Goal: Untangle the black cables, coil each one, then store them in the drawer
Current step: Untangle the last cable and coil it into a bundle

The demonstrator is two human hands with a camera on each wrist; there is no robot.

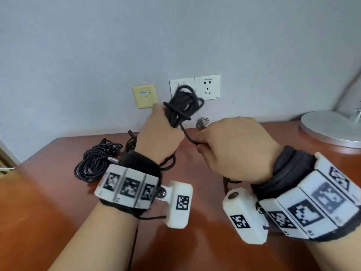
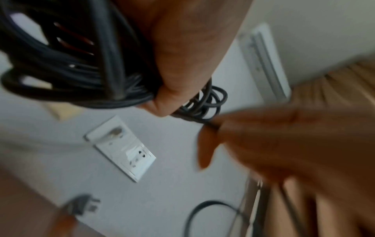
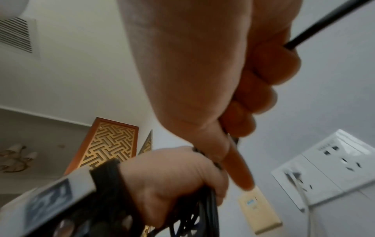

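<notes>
The left hand (image 1: 159,132) has its grip closed round a coiled black cable (image 1: 182,103) held above the bench (image 1: 58,192), while the right hand (image 1: 232,145) pinches its tail, wrapping it round. A second cable (image 1: 93,161) lies loosely bundled at the bench's left; no drawer shows, so storing remains.

wall (image 1: 97,45): grey | desk (image 1: 58,202): reddish wood | sockets (image 1: 207,87): white
</notes>
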